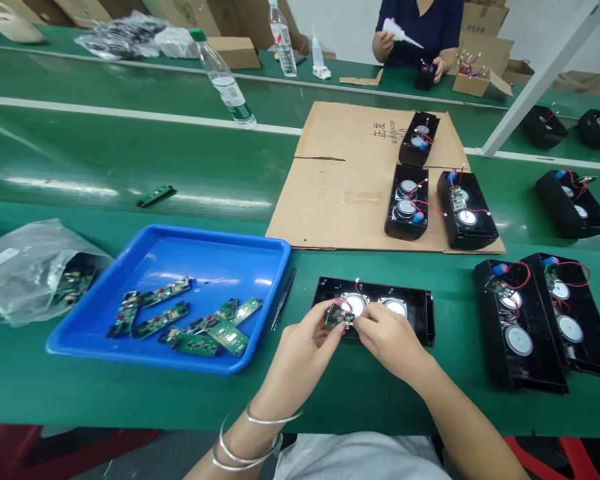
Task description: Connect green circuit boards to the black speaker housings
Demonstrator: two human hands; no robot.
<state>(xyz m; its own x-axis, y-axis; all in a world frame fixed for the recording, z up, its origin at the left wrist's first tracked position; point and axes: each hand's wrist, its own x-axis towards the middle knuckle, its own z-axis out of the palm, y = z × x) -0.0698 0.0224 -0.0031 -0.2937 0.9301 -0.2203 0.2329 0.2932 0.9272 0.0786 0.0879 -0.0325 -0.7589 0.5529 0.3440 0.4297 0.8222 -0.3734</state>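
Between the thumb and fingers of my left hand (305, 343) is a small green circuit board (336, 316). My right hand (387, 337) is closed in a pinch at the board's right end; what its fingertips grip is too small to make out, perhaps a wire plug. Both hands are over a black speaker housing (423, 313) with two round silver speakers, lying lengthwise on the green table. A thin red wire (347, 303) runs near the board. To the left, a blue tray (215, 247) holds several more green boards (227, 333).
Dark tweezers (284, 299) lie beside the tray. A clear bag (25, 267) of boards is at far left. Two wired housings (523, 327) stand at right; others rest on a cardboard sheet (325, 193). A single board (156, 195) and bottle (225, 87) lie beyond. A co-worker (420, 40) works opposite.
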